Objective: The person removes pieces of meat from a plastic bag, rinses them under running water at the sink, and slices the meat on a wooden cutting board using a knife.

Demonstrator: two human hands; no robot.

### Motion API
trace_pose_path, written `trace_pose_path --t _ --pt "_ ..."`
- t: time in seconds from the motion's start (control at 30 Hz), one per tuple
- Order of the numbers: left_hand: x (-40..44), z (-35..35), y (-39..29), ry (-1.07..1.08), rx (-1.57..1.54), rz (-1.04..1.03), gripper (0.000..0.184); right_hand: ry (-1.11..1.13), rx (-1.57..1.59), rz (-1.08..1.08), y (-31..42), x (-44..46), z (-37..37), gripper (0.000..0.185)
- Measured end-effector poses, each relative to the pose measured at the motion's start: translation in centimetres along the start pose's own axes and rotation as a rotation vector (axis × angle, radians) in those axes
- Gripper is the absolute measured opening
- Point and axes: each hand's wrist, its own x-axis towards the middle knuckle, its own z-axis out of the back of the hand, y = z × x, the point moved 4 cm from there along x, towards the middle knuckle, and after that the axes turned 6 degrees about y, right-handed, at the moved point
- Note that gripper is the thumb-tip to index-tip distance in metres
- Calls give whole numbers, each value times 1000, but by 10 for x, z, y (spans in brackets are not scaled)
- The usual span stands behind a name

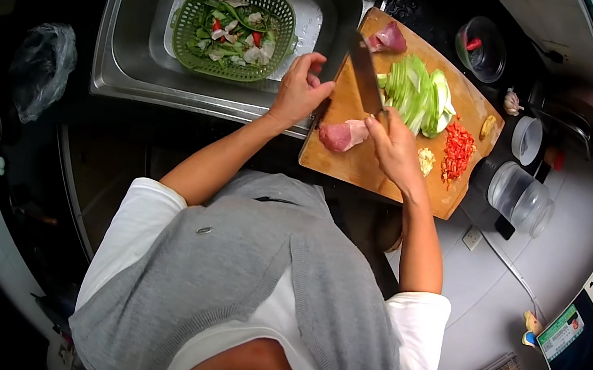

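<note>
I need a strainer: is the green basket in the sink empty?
Not empty: the green basket holds green, red and pale pieces spread across its bottom.

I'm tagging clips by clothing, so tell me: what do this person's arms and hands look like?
Left hand and right hand are ungloved, with no watch visible. The forearms are bare; a loose white left sleeve and matching right sleeve reach about the elbows, coming out from under a grey vest.
</note>
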Motion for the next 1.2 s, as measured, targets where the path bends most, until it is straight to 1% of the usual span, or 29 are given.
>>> trace_pose_path --t 0.03,0.07,0.13,0.17,0.2,0.27,0.3,0.37,0.4,0.43,0.47,0.53,0.57,0.6,0.63,0.7,0.77,0.8,0.83,0.87,0.93,0.97,1.0,1.03,1.07,1.1,1.13,1.17,1.2 --pt "4 0 14 -2 -59 27 28 -33 42 -64 4 -6 5 36" --pt "9 3 21 -5 -58 28 28 -30 42 -63 1 -9 6 36" --pt "19 16 42 2 -97 154 25 -91 104 -31 -3 -14 10 35" --pt "28 30 54 -53 -152 123 18 -107 128 -10 -4 -17 10 34" --pt "37 46 61 -76 -102 174 16 -122 150 12 -4 -21 11 32" --pt "52 64 54 54 161 123 20 -147 278 -96 -1 -31 11 28" --pt "57 63 60 48 166 129 20 -172 391 -71 1 -35 7 26" --pt "57 21 74 650 472 69 25 -188 432 -63 -1 -40 1 26" --pt "53 2 87 736 648 39 27 -218 469 -50 -4 -42 0 25" --pt "46 -18 105 823 825 9 29 -200 508 -34 -7 -45 -3 31" --pt "41 -31 121 821 826 12 29 -197 509 -33 -7 -50 -6 31" --pt "46 -38 152 648 1096 126 27 -233 609 -40 -7 -59 -9 38" --pt "48 -39 166 626 1104 134 27 -219 572 8 -6 -63 -10 44" --pt "51 -38 181 627 1045 257 26 -237 598 -19 -1 -69 -10 41" --pt "53 -35 187 636 981 373 26 -235 616 31 -4 -74 -11 38" --pt "56 -29 192 683 960 354 27 -268 639 66 -8 -82 -9 36" --pt "56 -31 191 753 947 297 34 -349 785 102 -8 -93 -3 29" --pt "55 -31 186 768 919 315 31 -392 789 96 -13 -99 2 29" --pt "51 -27 177 825 801 311 26 -488 736 80 -22 -105 9 26" --pt "48 -21 151 905 666 374 20 -588 682 57 -31 -113 18 23" --pt "52 6 92 755 601 143 11 -779 508 29 -55 -126 38 26" --pt "56 32 76 634 516 71 13 -886 456 23 -78 -135 44 31" --pt "59 54 40 557 591 44 19 -941 439 -15 -108 -142 49 36" --pt "69 87 55 526 527 108 23 -1039 412 -8 -140 -145 53 36" --pt "81 118 69 541 888 -111 30 -1068 401 -135 -157 -147 58 36" --pt "75 130 64 429 1111 -123 34 -1040 485 -244 -173 -147 65 37" --pt "74 138 49 292 1336 -134 39 -1113 234 -240 -196 -145 73 40" --pt "78 129 30 296 1336 -148 39 -1133 123 -247 -203 -143 82 41" --pt "75 113 4 349 1099 -182 43 -1141 12 -249 -208 -139 89 41"
